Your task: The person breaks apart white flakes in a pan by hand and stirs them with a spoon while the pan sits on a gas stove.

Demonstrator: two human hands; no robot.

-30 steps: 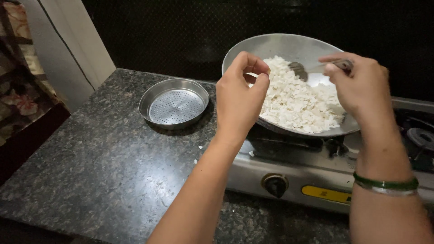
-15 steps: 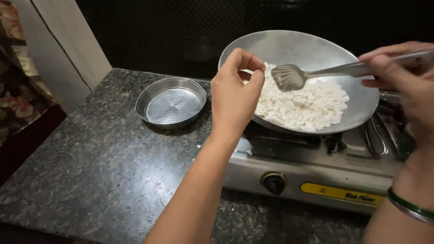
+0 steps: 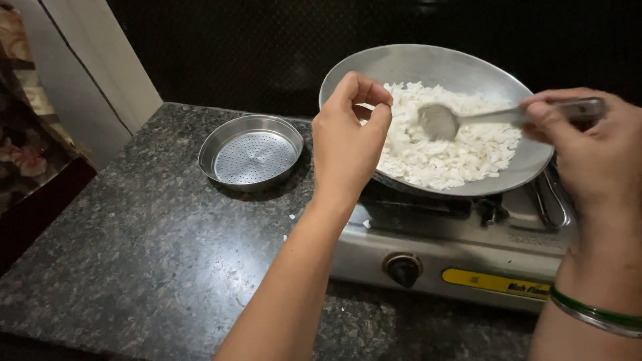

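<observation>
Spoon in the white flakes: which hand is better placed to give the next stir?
Right. The right hand already holds the spoon by its handle, bowl resting in the flakes. The left hand pinches the pan rim, likely steadying it.

Left hand (image 3: 348,144) grips the near rim of a metal pan (image 3: 468,67) seated on a steel gas stove (image 3: 428,261). Right hand (image 3: 595,154) holds a spoon (image 3: 441,122), bowl resting in white flakes (image 3: 455,150). A perforated round tray (image 3: 251,154) lies on the granite counter (image 3: 134,254), just left of the stove.
</observation>
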